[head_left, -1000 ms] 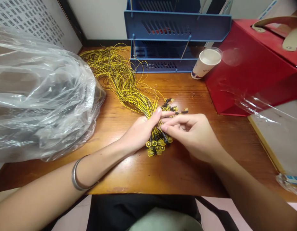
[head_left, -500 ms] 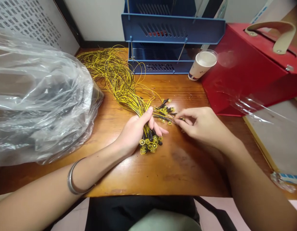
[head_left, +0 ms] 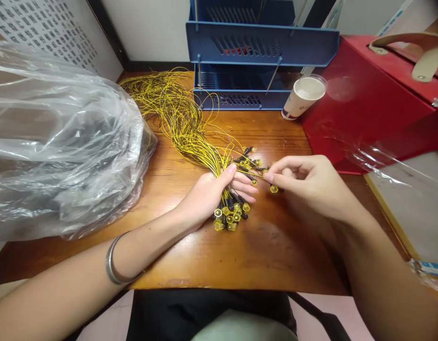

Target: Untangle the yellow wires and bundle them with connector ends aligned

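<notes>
A bundle of thin yellow and black wires (head_left: 186, 123) runs from the back of the table into my left hand (head_left: 211, 192). That hand is closed round the bundle, thumb on top, its fingers partly stretched out beneath. Below it hang several black ends with clear yellow hexagonal caps (head_left: 227, 215). My right hand (head_left: 306, 182) pinches a wire between thumb and forefinger; a yellow hexagonal cap (head_left: 273, 189) shows just under its fingertips. Between the hands and a little behind them, more capped wire ends (head_left: 252, 163) lie loose on the table.
A large clear plastic bag (head_left: 66, 156) takes up the left side. A blue tray rack (head_left: 261, 45) stands at the back, beside a paper cup (head_left: 304, 97). To the right is a red box (head_left: 364, 99) with a beige handle. The wooden table (head_left: 204, 265) ends near my lap.
The view has shifted slightly, so everything sits a little further right. My left fingers have opened somewhat under the bundle. A hexagonal cap now shows more plainly below my right fingertips.
</notes>
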A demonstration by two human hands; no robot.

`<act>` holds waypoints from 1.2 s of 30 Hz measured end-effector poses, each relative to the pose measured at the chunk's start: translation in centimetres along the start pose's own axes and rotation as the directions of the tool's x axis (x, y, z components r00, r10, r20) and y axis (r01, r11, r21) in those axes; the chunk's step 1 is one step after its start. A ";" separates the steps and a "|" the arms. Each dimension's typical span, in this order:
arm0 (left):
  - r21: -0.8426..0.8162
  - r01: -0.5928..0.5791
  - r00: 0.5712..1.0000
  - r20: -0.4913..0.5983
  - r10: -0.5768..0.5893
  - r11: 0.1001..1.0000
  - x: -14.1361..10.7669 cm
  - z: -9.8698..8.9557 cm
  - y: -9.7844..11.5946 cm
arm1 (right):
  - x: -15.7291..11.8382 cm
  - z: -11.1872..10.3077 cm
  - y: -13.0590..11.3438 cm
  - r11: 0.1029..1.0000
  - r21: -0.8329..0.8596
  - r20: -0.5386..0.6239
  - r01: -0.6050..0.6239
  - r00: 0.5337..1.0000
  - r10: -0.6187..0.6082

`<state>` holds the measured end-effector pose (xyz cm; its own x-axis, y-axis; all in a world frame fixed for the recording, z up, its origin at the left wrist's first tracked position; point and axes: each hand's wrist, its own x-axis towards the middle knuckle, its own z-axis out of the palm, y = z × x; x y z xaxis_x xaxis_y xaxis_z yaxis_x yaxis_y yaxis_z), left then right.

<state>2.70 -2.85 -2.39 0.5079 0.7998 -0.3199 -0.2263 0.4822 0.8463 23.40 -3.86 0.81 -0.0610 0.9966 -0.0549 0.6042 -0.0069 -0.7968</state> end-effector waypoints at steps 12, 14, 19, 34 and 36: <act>0.090 -0.085 0.993 0.090 0.076 0.992 -0.2 0.2 0.1 | -1.5 4.6 -1.7 0.939 0.321 0.017 0.126 0.990 -0.139; 0.072 -0.079 0.993 0.098 0.072 0.994 -0.2 0.2 0.1 | -1.7 4.3 -1.7 0.963 0.223 0.038 0.149 0.986 -0.162; 0.105 -0.124 0.991 0.065 0.118 0.987 -0.2 0.2 0.2 | -1.9 4.6 -1.8 0.978 0.077 -0.095 0.193 0.978 -0.185; -0.011 -0.039 0.992 0.123 0.040 0.999 -0.2 0.4 -0.2 | -1.9 5.3 -2.6 0.922 0.030 0.071 0.387 0.919 -0.388; -0.059 -0.001 0.997 0.078 0.006 0.998 -0.2 0.3 -0.1 | -1.9 4.9 -2.6 0.918 0.039 0.100 0.394 0.913 -0.396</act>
<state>2.90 -3.21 -2.29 0.5699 0.7722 -0.2810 -0.2758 0.5019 0.8198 18.03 -6.12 0.01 -0.3738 0.9045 0.2052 0.4998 0.3828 -0.7769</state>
